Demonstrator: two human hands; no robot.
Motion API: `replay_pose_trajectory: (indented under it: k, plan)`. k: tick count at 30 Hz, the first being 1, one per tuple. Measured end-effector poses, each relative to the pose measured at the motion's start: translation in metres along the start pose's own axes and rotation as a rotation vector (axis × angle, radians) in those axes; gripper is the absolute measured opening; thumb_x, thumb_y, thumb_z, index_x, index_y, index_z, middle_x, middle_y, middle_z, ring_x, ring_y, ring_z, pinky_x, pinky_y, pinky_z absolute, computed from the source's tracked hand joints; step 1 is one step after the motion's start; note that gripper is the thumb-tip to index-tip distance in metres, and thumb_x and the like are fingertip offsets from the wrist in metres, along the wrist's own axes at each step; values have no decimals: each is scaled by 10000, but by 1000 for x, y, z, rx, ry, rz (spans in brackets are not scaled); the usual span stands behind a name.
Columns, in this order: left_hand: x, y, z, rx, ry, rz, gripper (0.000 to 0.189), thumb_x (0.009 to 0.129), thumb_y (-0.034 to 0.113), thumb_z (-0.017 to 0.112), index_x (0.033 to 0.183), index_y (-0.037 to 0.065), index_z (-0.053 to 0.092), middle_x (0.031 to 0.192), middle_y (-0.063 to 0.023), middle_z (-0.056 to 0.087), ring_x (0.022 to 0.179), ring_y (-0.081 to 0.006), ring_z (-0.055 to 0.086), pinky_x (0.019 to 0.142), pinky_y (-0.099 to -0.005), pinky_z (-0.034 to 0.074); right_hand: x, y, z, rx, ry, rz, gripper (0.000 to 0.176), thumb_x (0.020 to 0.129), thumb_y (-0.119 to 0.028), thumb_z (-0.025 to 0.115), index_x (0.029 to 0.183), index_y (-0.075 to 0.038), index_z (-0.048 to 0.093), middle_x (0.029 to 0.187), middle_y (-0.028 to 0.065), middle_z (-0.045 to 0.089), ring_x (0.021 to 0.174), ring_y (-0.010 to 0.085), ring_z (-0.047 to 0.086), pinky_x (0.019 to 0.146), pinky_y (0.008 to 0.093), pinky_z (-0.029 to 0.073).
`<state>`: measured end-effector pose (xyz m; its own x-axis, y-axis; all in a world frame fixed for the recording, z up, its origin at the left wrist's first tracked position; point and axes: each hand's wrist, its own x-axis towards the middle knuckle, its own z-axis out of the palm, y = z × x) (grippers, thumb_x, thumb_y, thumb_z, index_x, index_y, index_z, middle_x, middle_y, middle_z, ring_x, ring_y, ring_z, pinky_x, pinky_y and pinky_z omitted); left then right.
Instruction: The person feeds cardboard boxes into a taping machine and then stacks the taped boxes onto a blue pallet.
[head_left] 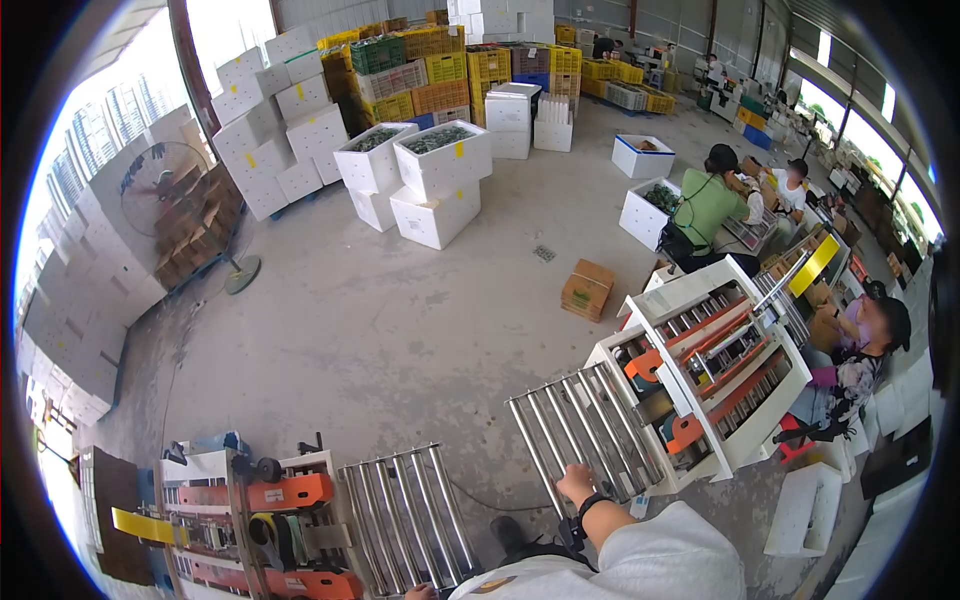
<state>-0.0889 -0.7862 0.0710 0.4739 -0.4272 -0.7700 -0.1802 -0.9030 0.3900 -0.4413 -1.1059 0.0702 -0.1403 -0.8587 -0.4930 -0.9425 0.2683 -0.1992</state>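
Observation:
My right hand [576, 485], with a dark band at the wrist, is curled at the near end of the right roller conveyor [585, 425]. Its fingers appear closed around the end roller or rail there. Only a bit of my left hand [420, 592] shows at the bottom edge, beside the left roller conveyor [410, 520]; its fingers are mostly cut off. The right rollers lead to a carton-sealing machine [705, 365] with orange parts and a yellow flap. A similar sealing machine [255, 525] stands at the left rollers' far end.
A brown carton [587, 290] lies on the concrete floor ahead. White foam boxes [445, 165] with dark green contents stand farther off, before stacked crates [430, 70]. A fan [165, 190] stands left. A person in green [705, 205] and others work at right.

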Motion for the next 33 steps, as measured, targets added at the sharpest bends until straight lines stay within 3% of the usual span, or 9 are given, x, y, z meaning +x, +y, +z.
replay_pose_trajectory:
  k: [8,13,14,18,23,25,27,29,33]
  plan:
    - [6,10,8,-79,-89,31,332,709,259,621,948,30,644,854,-80,655,815,-149,613,722,-271,473,5,-22,7,52,-38,17,320,753,-190,550,1043,-57,575,1149,160,502,1137,342,422,922,431,387]
    - [-9,30,14,-34,-71,16,399,701,243,622,1018,0,616,1001,-119,627,926,-185,594,813,-283,455,-13,-42,-14,61,-62,-68,309,729,-167,561,1015,-51,586,1133,174,506,1107,349,450,915,424,394]
    - [-6,27,15,-33,-96,8,447,700,241,625,1067,-12,587,1094,-128,591,999,-195,565,874,-292,432,-1,-37,1,27,-60,-76,283,713,-204,619,983,-118,607,1114,148,501,1090,316,449,902,423,393]
    - [5,15,9,-60,-190,67,419,696,241,634,1051,18,604,1100,-127,589,1002,-203,564,875,-290,430,0,-28,4,64,-59,-84,303,727,-197,617,1015,-108,591,1126,147,500,1077,317,462,912,425,388]
    - [-1,5,4,-122,-123,20,244,701,212,616,892,67,665,831,-77,657,792,-160,622,715,-272,477,-30,-23,-32,83,-192,96,326,783,-185,582,1085,-68,544,1174,149,496,1113,323,457,903,509,367]
    - [-26,45,2,-15,-28,-36,233,703,201,606,880,61,665,773,-65,648,748,-147,616,684,-277,476,-19,-9,-12,27,-162,108,337,787,-177,573,1100,-60,533,1146,148,524,1121,332,456,901,561,344]
    - [-24,52,2,90,66,-91,222,704,189,596,868,55,665,714,-54,639,704,-134,611,653,-281,475,-27,-9,-27,33,-233,154,332,771,-166,580,1083,-58,546,1103,161,550,1093,338,482,918,530,355]
    - [1,38,1,-22,-129,49,230,706,182,586,875,46,662,731,-56,631,728,-131,599,665,-279,467,-13,2,-3,42,-194,112,337,760,-161,587,1078,-55,552,1087,170,556,1078,336,494,916,485,375]
    - [5,46,3,-72,-196,89,251,712,196,590,889,31,658,789,-69,635,767,-139,593,693,-273,462,-10,-4,7,111,-75,89,353,736,-146,599,1073,-47,567,1082,197,553,1053,321,512,899,364,417]
